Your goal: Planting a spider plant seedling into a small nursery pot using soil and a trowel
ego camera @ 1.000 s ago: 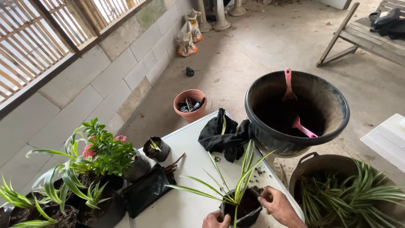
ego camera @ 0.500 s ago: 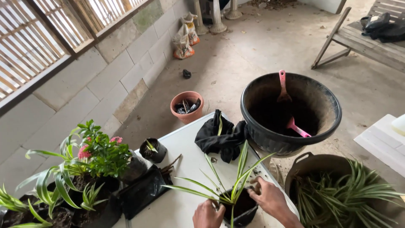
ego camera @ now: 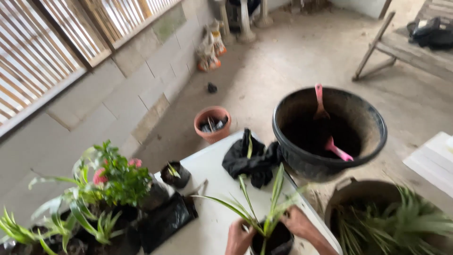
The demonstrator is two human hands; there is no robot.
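Observation:
At the bottom of the head view both hands hold a small black bag pot point(ego camera: 276, 242) with a long-leaved green plant point(ego camera: 264, 208) in it, on the white table point(ego camera: 212, 165). My left hand point(ego camera: 239, 237) grips the pot's left side. My right hand point(ego camera: 298, 222) presses against its right side by the base of the leaves. The lower part of the pot is cut off by the frame edge.
A crumpled black bag point(ego camera: 250, 160) and a small black pot point(ego camera: 175, 174) lie on the table. Leafy and flowering plants point(ego camera: 108, 184) crowd the left. A big black tub point(ego camera: 330, 130) holds soil and a pink scoop point(ego camera: 325, 120). A bucket of green leaves point(ego camera: 391, 222) and a terracotta pot point(ego camera: 212, 123) stand on the floor.
The camera has shifted slightly and the picture is blurred. Both hands stay on the bag pot, and the right hand has closed in against its rim.

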